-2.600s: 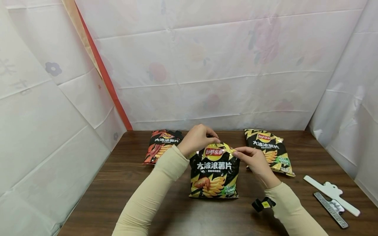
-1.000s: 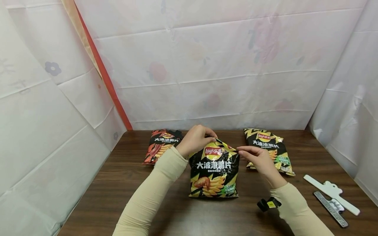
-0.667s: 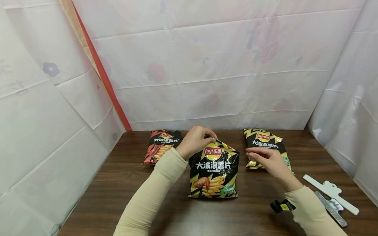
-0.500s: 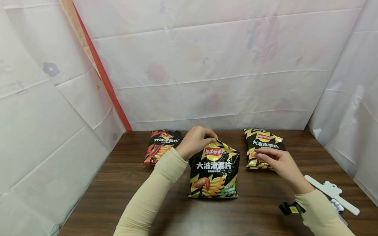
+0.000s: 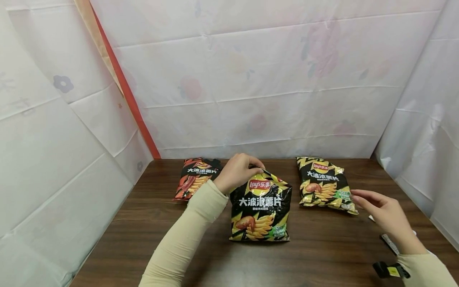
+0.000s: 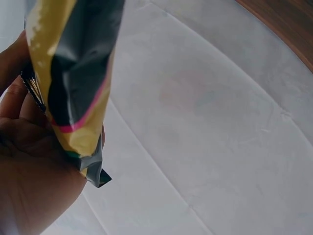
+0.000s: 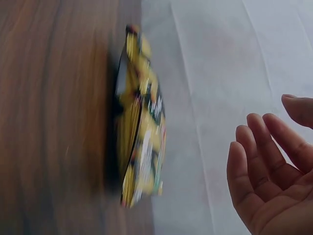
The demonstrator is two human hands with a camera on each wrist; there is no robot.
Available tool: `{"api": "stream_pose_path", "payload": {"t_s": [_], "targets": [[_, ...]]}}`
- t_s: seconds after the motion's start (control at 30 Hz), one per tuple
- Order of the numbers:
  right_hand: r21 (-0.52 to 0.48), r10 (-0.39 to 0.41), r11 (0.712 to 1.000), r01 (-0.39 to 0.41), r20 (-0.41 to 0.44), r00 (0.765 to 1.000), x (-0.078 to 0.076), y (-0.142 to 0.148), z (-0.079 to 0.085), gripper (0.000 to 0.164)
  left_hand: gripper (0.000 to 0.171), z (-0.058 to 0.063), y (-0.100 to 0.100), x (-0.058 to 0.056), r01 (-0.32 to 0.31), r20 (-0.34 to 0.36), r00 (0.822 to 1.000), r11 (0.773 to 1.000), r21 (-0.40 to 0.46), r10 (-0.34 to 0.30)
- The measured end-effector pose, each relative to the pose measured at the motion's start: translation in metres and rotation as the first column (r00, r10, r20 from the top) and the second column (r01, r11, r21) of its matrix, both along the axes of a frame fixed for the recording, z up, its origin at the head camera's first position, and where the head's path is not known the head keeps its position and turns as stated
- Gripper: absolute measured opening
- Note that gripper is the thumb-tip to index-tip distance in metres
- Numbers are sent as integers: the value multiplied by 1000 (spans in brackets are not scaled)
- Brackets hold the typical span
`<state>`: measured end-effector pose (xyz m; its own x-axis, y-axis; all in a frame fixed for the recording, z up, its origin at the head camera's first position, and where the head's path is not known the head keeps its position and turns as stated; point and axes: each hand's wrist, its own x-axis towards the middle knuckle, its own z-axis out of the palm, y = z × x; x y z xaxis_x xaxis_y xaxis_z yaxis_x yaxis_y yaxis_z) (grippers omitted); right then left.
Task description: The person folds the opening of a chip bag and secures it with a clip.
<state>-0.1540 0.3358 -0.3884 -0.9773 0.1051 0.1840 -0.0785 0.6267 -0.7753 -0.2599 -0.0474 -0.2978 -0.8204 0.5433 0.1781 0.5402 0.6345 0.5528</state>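
A black-and-yellow Lay's bag of potato chips (image 5: pixel 261 213) stands upright on the table, its top folded over and slanting down to the right. My left hand (image 5: pixel 236 172) pinches the top left of it. In the left wrist view, that bag (image 6: pixel 80 63) rises beside the palm, thumb on one side and fingers partly hidden behind. My right hand (image 5: pixel 385 215) holds nothing, hovering at the right above a white clip (image 5: pixel 371 218) and a grey clip (image 5: pixel 389 244), both mostly hidden by it. Its fingers (image 7: pixel 261 147) are relaxed and slightly bent in the right wrist view.
A second black-and-yellow chip bag (image 5: pixel 322 187) lies at the back right, just left of my right fingertips. At the back left lies a red-and-black chip bag (image 5: pixel 193 181) with a black piece (image 5: pixel 215 163) at its top. White sheets (image 5: pixel 251 79) enclose the wooden table (image 5: pixel 143 239).
My right hand has let go of the folded top corner and moved right and toward the clips, covering them. My left hand and the chip bag have stayed in place.
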Motion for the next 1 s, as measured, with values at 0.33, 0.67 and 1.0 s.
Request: {"api": "stream_pose_path", "payload": {"t_s": [0.33,0.67,1.0], "targets": [[136,-281,952,273,45,959,22,50,-26,57,15,0,-1,3,5,6,1000,1000,23,-5],[195,-371,921,337,182,910,35,82,-49,61,15,1,0,4,28,-16,1000,999,20,-27],[263,-274,939,222,181,944,42,97,-61,54,15,-1,-1,6,24,-17,1000,999,35,-23]]}}
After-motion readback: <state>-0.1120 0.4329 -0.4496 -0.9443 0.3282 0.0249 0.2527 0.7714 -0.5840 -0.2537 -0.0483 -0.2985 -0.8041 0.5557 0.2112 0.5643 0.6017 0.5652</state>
